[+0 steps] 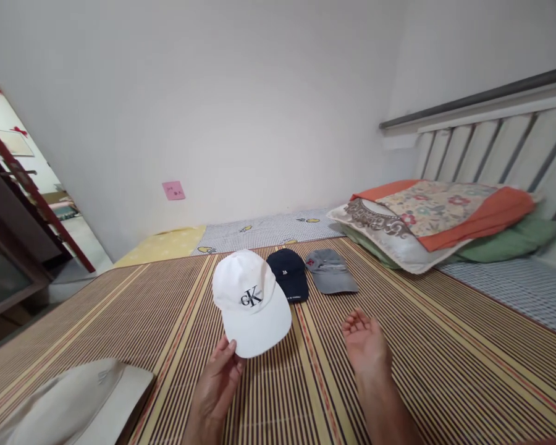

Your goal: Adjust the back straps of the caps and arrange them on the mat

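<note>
A white baseball cap (241, 278) with black letters on its front is held up by the lower edge of its brim. My left hand (220, 377) pinches that brim between thumb and fingers. To the right, my right hand (365, 343) is palm up with its fingers loosely curled and apart, holding nothing. Behind the white cap lies a navy cap (290, 275), partly covered by it. Beside the navy one sits a grey cap (333, 272). At the lower left rests a beige cap (78, 402), cut off by the frame edge.
A striped bamboo mat (167, 296) covers the bed. At the right back, pillows with an orange floral cover (445, 207) lie against a slatted headboard (495, 148). A pink note (173, 190) is on the wall. A doorway stands at the far left.
</note>
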`<state>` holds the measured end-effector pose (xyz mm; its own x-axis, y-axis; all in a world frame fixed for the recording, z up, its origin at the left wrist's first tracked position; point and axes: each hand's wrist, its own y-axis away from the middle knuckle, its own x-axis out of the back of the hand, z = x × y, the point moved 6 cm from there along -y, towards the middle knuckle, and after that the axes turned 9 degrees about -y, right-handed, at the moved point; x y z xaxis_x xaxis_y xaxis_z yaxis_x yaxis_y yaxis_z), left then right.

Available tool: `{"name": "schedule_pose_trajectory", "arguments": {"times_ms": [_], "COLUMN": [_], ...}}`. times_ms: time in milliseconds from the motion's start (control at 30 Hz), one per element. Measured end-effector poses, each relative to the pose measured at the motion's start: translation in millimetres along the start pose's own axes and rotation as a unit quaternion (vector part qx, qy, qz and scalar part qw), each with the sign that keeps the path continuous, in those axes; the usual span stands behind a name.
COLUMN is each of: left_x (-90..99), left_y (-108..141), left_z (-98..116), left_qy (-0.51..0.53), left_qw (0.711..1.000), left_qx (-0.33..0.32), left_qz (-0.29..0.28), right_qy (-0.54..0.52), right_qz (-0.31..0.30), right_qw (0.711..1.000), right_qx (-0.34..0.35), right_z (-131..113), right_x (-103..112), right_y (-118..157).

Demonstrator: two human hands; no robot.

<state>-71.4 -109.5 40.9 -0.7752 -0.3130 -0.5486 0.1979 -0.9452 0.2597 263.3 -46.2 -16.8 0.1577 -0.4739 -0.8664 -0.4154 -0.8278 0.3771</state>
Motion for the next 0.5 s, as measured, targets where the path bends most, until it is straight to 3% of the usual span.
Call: {"name": "schedule_pose_trajectory", "arguments": {"times_ms": [167, 367, 500], "left_x": [-39.4, -86.7, -107.7], "left_y": [8.8, 10.4, 14.0], "left_z": [-41.0, -102.6, -141.7], "left_qy": [-0.014, -0.019, -0.012], "left_qw": [0.996, 0.983, 0.979], "left_qx": [0.057, 0.126, 0.164], "left_qz": [-0.072, -0.135, -0.117], "right_qy": [-0.037, -0.086, -0.108], "right_qz": [-0.006, -0.046, -0.056], "right_qw": [0.999, 0.991, 0.986], "right_qx": [0.027, 0.091, 0.113], "right_z": [-23.9, -76.0, -94.8], "right_x": [-8.9, -26.5, -31.2], "right_y": [-0.5, 13.7, 19.6]}}
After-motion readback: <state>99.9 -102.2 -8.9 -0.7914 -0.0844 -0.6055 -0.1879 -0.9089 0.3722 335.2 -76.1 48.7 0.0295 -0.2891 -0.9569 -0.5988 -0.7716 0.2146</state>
